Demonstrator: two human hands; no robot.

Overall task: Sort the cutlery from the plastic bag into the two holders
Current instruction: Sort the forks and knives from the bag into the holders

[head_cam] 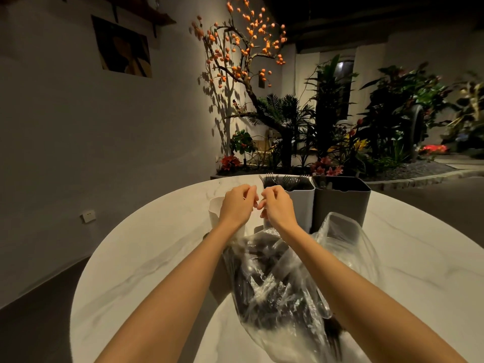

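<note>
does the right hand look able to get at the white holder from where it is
Probably yes: the right hand hovers just beside the white holder, whose open top shows forks, and nothing stands between them.

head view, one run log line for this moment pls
both hands raised together over table | plastic bag holds dark cutlery | white holder has forks | grip contents unclear

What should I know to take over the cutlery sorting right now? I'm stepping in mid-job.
Left hand and right hand: raised together, fingers curled; whether they hold anything is unclear.
White holder already has black forks; grey holder sits beside it, contents hard to see.
Plastic bag lies on the table, still holding much dark cutlery.
Left: sort the bag's contents.
</note>
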